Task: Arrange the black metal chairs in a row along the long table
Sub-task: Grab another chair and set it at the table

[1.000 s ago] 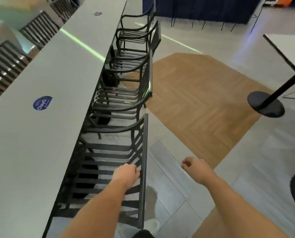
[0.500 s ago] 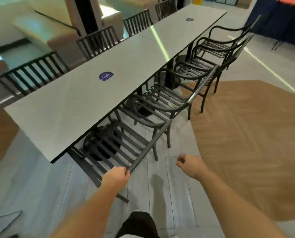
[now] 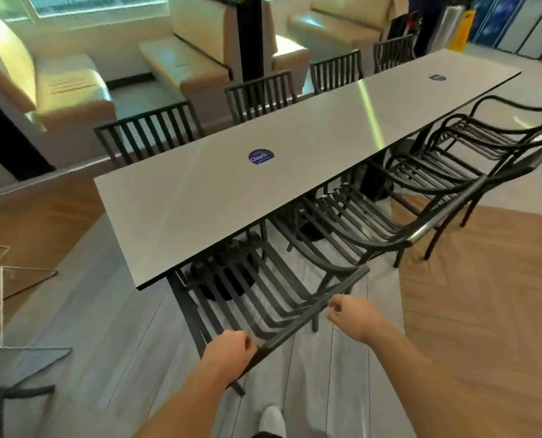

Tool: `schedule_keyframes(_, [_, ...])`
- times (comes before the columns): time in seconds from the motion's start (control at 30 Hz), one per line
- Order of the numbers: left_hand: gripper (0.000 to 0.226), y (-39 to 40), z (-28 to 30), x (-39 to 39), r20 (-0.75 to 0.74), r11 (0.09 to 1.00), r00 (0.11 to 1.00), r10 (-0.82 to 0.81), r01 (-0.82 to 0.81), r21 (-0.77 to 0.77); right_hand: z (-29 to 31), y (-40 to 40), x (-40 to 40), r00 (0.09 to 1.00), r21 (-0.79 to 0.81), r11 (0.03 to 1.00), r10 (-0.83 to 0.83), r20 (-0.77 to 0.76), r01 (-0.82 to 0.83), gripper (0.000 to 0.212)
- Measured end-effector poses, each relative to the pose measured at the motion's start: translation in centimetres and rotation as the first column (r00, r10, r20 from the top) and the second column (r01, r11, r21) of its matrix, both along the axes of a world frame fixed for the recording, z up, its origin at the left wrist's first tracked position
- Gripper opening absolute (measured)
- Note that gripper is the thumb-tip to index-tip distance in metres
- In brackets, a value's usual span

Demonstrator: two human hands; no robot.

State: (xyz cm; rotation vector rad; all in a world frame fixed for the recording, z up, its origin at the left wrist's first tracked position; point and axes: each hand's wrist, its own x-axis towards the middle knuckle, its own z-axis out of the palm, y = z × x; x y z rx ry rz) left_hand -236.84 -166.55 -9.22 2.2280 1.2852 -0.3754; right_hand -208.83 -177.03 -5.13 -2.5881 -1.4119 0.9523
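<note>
A long grey table (image 3: 200,191) runs from the near left to the far right. Several black metal chairs stand tucked along its near side. My left hand (image 3: 228,352) grips the top rail of the nearest chair (image 3: 263,298), at the rail's left end. My right hand (image 3: 352,317) hovers just right of that rail with its fingers loosely curled, holding nothing. The second chair (image 3: 358,222) and a third chair (image 3: 437,172) follow in line to the right. Several more black chairs, such as the chair (image 3: 149,134), line the table's far side.
Cream booth sofas (image 3: 67,90) stand behind the table. A black pillar (image 3: 249,36) rises between them. Part of another black chair (image 3: 10,396) shows at the lower left. Wood flooring (image 3: 484,295) lies to the right, grey planks underfoot. My shoe (image 3: 271,418) is below.
My view has swung left, from along the chair row to the table's near end. My left hand has kept hold of the nearest chair's top rail. My right hand has moved closer to it.
</note>
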Motion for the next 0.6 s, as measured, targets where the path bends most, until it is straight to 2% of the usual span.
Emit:
schedule_keyframes(0.07, [0.033, 0.1, -0.4, -0.2, 0.015, 0.999, 0.999, 0.036, -0.036, -0.019, -0.3, 1.3, 0.3, 0.998, -0.003, 0.999, 0.051, 0.022, -0.051, 0.03])
schedule_keyframes(0.3, [0.036, -0.5, -2.5, -1.1, 0.026, 0.974, 0.983, 0.183, -0.177, -0.142, -3.2, 4.6, 2.4, 0.964, -0.095, 0.968, 0.242, 0.112, -0.232, 0.058])
schedule_keyframes(0.43, [0.033, -1.7, -3.4, -1.0, 0.003, 0.943, 0.966, 0.257, -0.25, -0.222, -5.2, 5.7, 4.2, 0.9, -0.162, 0.911, 0.404, 0.163, -0.38, 0.057])
schedule_keyframes(0.6, [0.031, -3.1, -4.0, 0.0, 0.004, 0.915, 0.939, 0.344, -0.335, -0.225, -7.8, 7.0, 6.3, 0.799, -0.238, 0.805, 0.583, 0.148, -0.543, 0.052])
